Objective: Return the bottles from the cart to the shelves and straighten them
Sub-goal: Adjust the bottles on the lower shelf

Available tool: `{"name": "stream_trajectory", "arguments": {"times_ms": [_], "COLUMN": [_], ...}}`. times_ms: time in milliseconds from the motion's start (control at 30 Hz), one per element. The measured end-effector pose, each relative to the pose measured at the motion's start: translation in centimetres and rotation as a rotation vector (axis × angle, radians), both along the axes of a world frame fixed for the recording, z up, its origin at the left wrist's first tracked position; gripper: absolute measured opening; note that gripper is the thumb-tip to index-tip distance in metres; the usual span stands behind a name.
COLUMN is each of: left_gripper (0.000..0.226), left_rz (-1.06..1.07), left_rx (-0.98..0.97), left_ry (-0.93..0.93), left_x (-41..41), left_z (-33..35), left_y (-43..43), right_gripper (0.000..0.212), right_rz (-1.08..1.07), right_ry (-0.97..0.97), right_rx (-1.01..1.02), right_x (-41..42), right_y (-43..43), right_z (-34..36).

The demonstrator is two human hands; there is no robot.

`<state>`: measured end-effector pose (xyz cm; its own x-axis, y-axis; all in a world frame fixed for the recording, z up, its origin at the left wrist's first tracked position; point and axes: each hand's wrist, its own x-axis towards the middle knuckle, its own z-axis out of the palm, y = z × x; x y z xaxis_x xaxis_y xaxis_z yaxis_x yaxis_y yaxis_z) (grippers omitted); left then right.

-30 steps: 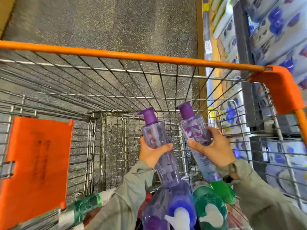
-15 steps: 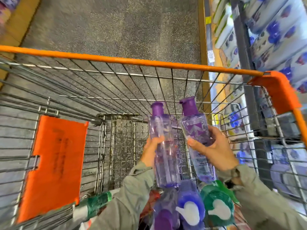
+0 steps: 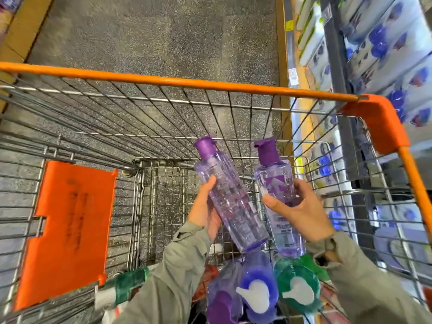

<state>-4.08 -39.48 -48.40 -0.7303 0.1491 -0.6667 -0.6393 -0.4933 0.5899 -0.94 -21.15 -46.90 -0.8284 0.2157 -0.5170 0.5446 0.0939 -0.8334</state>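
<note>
I look down into a wire shopping cart with an orange rim (image 3: 210, 84). My left hand (image 3: 204, 211) grips a clear purple bottle with a purple cap (image 3: 231, 202), tilted so the cap points up and left. My right hand (image 3: 301, 211) grips a second purple bottle (image 3: 278, 183) that has a purple label; it stands nearly upright. Both bottles are lifted above the cart's load. Below them lie more bottles: a blue pump bottle (image 3: 257, 293), a green pump bottle (image 3: 298, 291) and another purple bottle (image 3: 222, 307).
An orange child-seat flap (image 3: 67, 228) hangs at the cart's left. A green-and-white bottle (image 3: 121, 286) lies low at the left. Shelves with white and blue packages (image 3: 383, 43) run along the right side. Speckled grey floor (image 3: 163, 36) lies ahead.
Both hands have lifted their bottles a little higher. The left bottle has tilted so its cap leans left. The view has shifted slightly.
</note>
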Motion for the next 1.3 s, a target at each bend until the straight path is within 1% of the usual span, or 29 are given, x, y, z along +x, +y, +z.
{"name": "stream_trajectory", "arguments": {"times_ms": [67,167,233,300,333,367,433,500,600,633,733,767,833,900,933,967,1000,1067,1100,1167,1200,1300], "left_gripper": [0.027,0.036,0.053,0.079,0.083,0.077,0.058,0.057,0.051,0.048,0.029,0.027,0.038,0.055,0.062,0.074,0.084,0.096,0.096,0.081,0.075,0.071], "left_rz": [0.003,0.020,0.004,-0.059,-0.088,-0.100,-0.092,-0.080,-0.017,-0.013,-0.024,-0.038,-0.095,-0.210,-0.281,-0.323,-0.340,-0.348,-0.361,-0.380,-0.372,-0.279], "left_rx": [-0.050,-0.061,-0.016,0.042,0.041,0.034,0.086,0.158,0.140,0.093,-0.194,-0.228,-0.182,-0.100,-0.084,-0.098,-0.109,-0.087,-0.066,0.000,-0.014,-0.111], "left_ry": [-0.027,-0.039,-0.066,-0.048,-0.041,-0.032,-0.022,-0.024,-0.062,-0.075,-0.016,0.004,-0.016,-0.019,-0.007,0.000,0.001,0.028,0.065,0.128,0.142,0.054], "left_x": [-0.1,-0.3,-0.1,0.0,0.0,0.0,-0.1,-0.2,-0.3,-0.5,-1.2,-1.2,-1.2,-1.3,-1.3,-1.2,-1.2,-1.3,-1.6,-2.1,-2.2,-1.6], "left_z": [-0.2,-0.8,-0.4,-0.4,-0.1,-0.4,-0.3,-0.2,0.2,0.1,0.1,0.0,0.2,0.5,0.4,0.0,-0.4,-0.9,-1.3,-0.8,-0.7,-1.0], "left_y": [0.4,0.8,1.1,1.2,1.3,1.2,1.1,1.1,0.8,0.6,0.3,0.1,-0.1,-0.6,-0.9,-1.1,-1.3,-1.2,-1.3,-1.2,-1.1,-1.1], "right_gripper": [0.078,0.068,0.066,0.067,0.068,0.070,0.079,0.080,0.074,0.075,0.080,0.081,0.082,0.085,0.086,0.088,0.090,0.092,0.090,0.083,0.079,0.073], "right_rz": [0.004,0.005,0.008,0.001,-0.005,-0.013,-0.020,-0.017,0.003,0.010,0.010,0.000,-0.015,-0.014,-0.008,-0.002,0.000,-0.007,-0.012,-0.021,-0.019,-0.008], "right_ry": [-0.003,0.001,-0.005,-0.007,-0.004,-0.002,-0.003,-0.008,-0.016,-0.017,-0.025,-0.028,-0.032,-0.035,-0.035,-0.036,-0.037,-0.033,-0.031,-0.020,-0.013,-0.003], "right_rx": [-0.001,0.001,0.005,-0.003,-0.009,-0.013,-0.017,-0.022,-0.010,0.000,0.004,-0.007,-0.032,-0.027,-0.018,-0.007,0.002,0.016,0.018,0.006,0.001,0.003], "right_x": [0.0,-0.1,-0.1,0.0,0.0,0.0,0.1,0.2,0.0,-0.1,-0.4,-0.5,-0.7,-0.8,-0.9,-0.9,-0.9,-0.9,-0.8,-0.8,-0.7,-0.6], "right_y": [0.1,0.3,0.5,0.7,0.7,0.7,0.7,0.7,0.7,0.8,0.8,0.7,0.5,0.3,0.2,0.2,0.1,-0.2,-0.3,-0.5,-0.5,-0.6], "right_z": [0.2,0.2,0.2,0.3,0.4,0.4,0.5,0.5,0.4,0.3,0.2,0.3,0.5,0.6,0.6,0.6,0.7,1.0,1.1,1.0,0.9,0.5]}}
